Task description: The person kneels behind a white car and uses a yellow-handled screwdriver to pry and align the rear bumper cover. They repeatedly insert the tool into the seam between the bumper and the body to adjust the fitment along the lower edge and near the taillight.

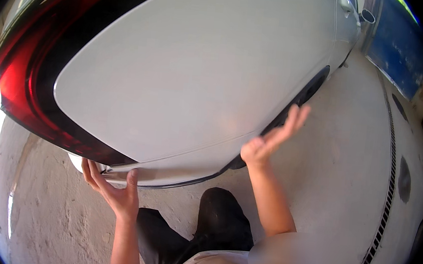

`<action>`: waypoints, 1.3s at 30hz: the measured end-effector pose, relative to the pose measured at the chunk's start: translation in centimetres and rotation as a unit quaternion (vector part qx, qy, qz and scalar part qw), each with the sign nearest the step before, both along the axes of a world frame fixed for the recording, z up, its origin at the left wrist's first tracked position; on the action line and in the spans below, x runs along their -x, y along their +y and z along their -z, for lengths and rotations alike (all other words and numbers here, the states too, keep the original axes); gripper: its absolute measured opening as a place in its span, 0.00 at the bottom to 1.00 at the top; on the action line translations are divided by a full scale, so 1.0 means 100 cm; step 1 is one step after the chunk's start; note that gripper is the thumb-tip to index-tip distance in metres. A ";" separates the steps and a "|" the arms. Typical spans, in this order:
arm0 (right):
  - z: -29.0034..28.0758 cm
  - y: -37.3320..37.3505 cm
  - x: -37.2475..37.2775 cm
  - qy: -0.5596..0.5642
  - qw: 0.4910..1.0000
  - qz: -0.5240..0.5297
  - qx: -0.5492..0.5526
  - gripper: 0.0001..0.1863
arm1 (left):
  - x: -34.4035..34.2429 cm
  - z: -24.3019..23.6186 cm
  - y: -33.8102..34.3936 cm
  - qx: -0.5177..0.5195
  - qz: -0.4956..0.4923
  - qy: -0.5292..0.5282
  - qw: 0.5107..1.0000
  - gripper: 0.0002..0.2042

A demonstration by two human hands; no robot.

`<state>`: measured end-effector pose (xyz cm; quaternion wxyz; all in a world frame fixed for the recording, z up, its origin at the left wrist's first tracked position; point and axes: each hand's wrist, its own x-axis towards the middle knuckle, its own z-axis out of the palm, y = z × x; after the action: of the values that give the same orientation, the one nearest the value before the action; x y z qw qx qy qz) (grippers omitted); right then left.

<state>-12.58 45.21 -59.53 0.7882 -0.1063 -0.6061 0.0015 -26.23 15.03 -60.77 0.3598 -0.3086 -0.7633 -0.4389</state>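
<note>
In front of me stands the rear corner of a white car (191, 79) with a long red and black tail light (20, 85). Under the light's lower end, my left hand (116, 191) grips the corner of the white bumper (166, 174), thumb on one side and fingers on the other. The fingertips sit by a small gap below the light. My right hand (272, 140) is raised beside the lower side panel, near the rear wheel (313, 86). Its fingers are stretched out and slightly blurred, and it holds nothing. Whether it touches the panel I cannot tell.
My bent knees in black trousers (221, 214) are close below the bumper. A concrete floor (318, 188) surrounds the car, with a drain grate (387, 200) running along the right. Farther back are a blue panel (400, 46) and the car's side mirror (368, 16).
</note>
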 end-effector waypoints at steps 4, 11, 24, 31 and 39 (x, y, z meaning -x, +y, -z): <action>-0.002 -0.060 0.013 0.062 0.995 0.014 -0.081 0.47 | 0.012 0.007 -0.006 0.001 0.017 0.021 1.000 0.50; -0.005 -0.069 0.050 -0.067 0.997 0.028 -0.032 0.47 | 0.004 -0.002 -0.001 -0.012 0.055 0.013 0.998 0.48; -0.011 -0.134 0.081 -0.047 0.998 0.005 -0.045 0.44 | 0.017 0.005 -0.011 -0.056 0.094 -0.004 0.994 0.48; 0.003 -0.131 0.099 -0.025 0.997 -0.074 -0.021 0.42 | 0.036 0.021 -0.010 0.014 0.013 0.097 0.995 0.44; 0.155 -0.038 -0.066 -0.325 0.916 -0.018 0.232 0.37 | 0.065 0.023 -0.004 -0.003 -0.007 0.172 0.985 0.37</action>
<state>-5.93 41.41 -75.04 0.5004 -0.2699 -0.8136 0.1219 -32.73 14.65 -63.08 0.4898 -0.3728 -0.6908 -0.3793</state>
